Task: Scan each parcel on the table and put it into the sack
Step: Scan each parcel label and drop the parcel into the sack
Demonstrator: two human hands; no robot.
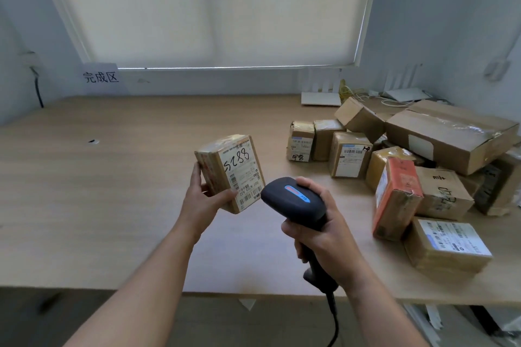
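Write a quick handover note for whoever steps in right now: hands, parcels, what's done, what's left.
Left hand holds a small taped parcel above the table, label facing the scanner.
Right hand grips the black scanner, aimed at that label.
Other parcels sit in a pile at the table's right.
The sack is not in view.
Left: finish this scan, bag the parcel, then work through the pile.

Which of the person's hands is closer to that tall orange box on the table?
Right. The right hand, holding the scanner, is just left of the orange box; the left hand, holding a parcel, is farther left.
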